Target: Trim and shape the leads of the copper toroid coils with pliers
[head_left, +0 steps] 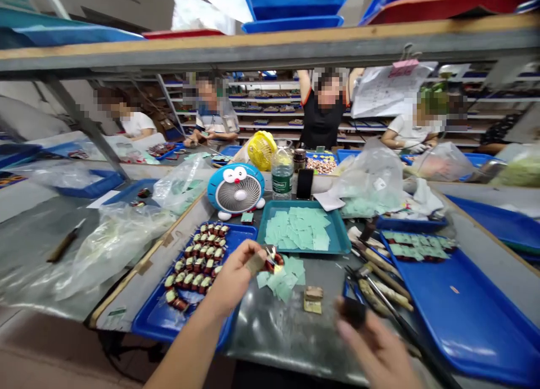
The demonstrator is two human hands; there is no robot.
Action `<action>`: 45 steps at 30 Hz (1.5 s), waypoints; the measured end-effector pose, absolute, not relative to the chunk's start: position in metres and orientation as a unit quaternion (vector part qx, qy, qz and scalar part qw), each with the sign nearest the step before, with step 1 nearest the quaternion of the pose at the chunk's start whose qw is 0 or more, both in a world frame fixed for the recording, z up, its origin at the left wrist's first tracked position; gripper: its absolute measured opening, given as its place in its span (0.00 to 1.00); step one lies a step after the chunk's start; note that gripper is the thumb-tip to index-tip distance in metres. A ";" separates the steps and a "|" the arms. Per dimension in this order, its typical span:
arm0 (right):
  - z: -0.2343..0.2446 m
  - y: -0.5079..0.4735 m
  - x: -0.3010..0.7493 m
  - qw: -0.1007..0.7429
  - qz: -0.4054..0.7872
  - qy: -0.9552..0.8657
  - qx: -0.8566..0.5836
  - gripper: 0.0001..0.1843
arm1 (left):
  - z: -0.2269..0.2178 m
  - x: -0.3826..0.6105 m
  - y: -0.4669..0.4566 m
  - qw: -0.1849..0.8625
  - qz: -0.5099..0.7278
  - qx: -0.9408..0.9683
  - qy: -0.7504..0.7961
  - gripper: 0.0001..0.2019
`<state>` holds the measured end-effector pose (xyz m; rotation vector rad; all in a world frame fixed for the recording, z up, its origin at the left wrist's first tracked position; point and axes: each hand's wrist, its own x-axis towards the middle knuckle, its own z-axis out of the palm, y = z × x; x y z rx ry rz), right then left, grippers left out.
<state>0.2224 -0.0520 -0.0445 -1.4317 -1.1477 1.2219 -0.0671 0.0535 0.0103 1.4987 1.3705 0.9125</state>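
Note:
My left hand point(236, 273) pinches a small wire-wound coil point(276, 262) with dark red winding and bright metal ends, held over the bench. Just past it lies a loose pile of pale green paper pieces point(283, 282). My right hand point(375, 347), smeared by motion at the lower right, is closed around a short dark object point(353, 312) whose kind I cannot make out. Between both hands a small brownish-yellow block point(313, 300) rests on the bench. Rows of similar coils point(196, 265) with pale tops stand in the blue tray point(158, 321) at left.
A teal tray point(346, 244) of green papers stands ahead, behind it a blue fan point(236, 189) and a water bottle point(282, 175). Hand tools point(379, 287) lie at right beside a long blue tray point(476, 316). A shelf point(270, 48) crosses overhead; several people sit or stand opposite.

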 end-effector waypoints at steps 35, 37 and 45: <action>-0.008 -0.026 0.210 0.408 0.640 -0.440 -0.480 0.14 | -0.018 0.008 -0.018 0.595 0.214 0.643 0.432 0.29; -0.008 -0.027 0.209 0.391 0.651 -0.440 -0.479 0.14 | -0.016 0.009 -0.019 0.562 0.220 0.664 0.442 0.24; 0.004 -0.019 0.228 0.222 0.695 -0.485 -0.483 0.13 | -0.010 0.001 -0.015 0.495 0.182 0.746 0.406 0.18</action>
